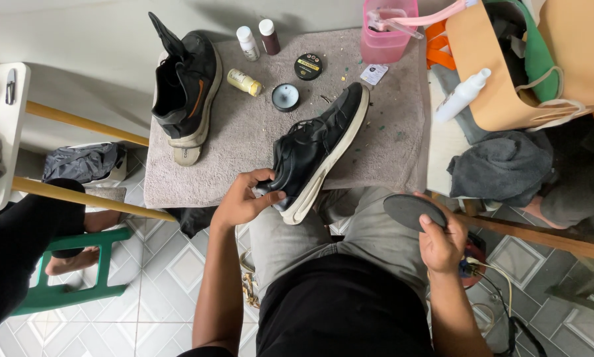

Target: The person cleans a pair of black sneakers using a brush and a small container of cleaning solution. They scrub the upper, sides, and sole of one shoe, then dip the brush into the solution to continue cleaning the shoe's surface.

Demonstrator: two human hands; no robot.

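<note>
On grey mat [244, 152]: second black shoe [186, 86] near left edge, three small bottles [257, 39] and two round tins [297, 80] along far edge, pink jug [386, 33] at far right corner.

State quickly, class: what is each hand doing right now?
Left hand: closed on the heel of the black shoe.
Right hand: closed on a dark grey insole.

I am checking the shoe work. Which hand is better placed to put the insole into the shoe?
Probably the right hand: it already holds the dark insole. The left hand grips the heel of the black shoe, steadying it.
</note>
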